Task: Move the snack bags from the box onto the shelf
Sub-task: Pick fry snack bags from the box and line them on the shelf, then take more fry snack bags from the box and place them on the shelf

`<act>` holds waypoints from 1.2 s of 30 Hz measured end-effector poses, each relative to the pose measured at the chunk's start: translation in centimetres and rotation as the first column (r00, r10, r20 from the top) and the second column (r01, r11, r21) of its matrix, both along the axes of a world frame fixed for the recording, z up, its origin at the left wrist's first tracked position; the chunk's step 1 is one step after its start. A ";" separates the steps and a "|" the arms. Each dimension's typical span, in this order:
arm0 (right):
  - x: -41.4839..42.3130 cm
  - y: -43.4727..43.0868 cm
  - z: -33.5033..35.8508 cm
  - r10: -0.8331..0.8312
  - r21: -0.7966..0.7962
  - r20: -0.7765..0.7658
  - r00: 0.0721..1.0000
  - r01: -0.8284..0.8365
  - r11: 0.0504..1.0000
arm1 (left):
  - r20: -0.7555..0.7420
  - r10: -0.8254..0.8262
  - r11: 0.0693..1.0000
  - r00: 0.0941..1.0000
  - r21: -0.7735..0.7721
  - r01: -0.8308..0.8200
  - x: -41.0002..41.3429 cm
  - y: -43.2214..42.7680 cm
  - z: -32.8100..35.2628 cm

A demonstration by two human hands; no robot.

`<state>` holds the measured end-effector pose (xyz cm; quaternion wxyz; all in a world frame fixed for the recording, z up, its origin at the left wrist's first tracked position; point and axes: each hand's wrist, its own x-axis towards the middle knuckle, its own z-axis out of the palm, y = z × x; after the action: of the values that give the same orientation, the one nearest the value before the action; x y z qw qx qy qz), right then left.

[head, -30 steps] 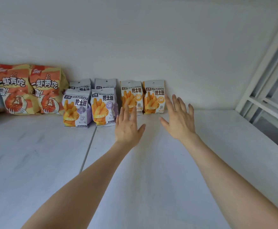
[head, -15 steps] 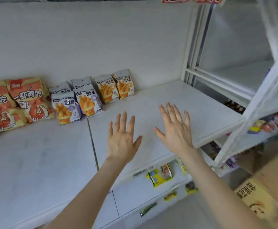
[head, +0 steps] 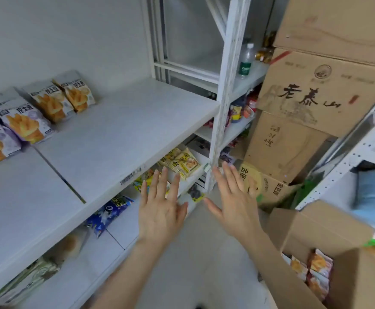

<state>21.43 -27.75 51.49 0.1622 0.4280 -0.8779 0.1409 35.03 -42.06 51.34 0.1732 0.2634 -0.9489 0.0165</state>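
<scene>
Turning from the shelf (head: 124,130) toward the box (head: 315,224), head view: my left hand (head: 159,210) and right hand (head: 233,204) have pulled back past the shelf edge, both empty, fingers spread wide. Placed bags (head: 48,103) stand at the shelf's back; boxed bags (head: 319,267) wait lower right, likely my next pickup.

You can read 挖土豆 on the fry snack bags (head: 25,126), which stand well left of the white shelf post (head: 225,97). Just right of this post, the cardboard carton (head: 311,97) carries 老泰山 in black brush letters. Behind the post, the label of the water bottle (head: 246,56) is too blurred to read.
</scene>
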 end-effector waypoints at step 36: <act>-1.0 45.0 -21.2 -0.731 0.292 0.457 0.506 0.691 0.661 | 0.097 -0.620 0.676 0.778 0.570 0.468 -15.6 38.9 -21.5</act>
<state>20.44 17.23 30.30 -0.0633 -0.0225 -0.9873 0.1443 19.41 -3.17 29.88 -0.0442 -0.0033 -0.9663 -0.2536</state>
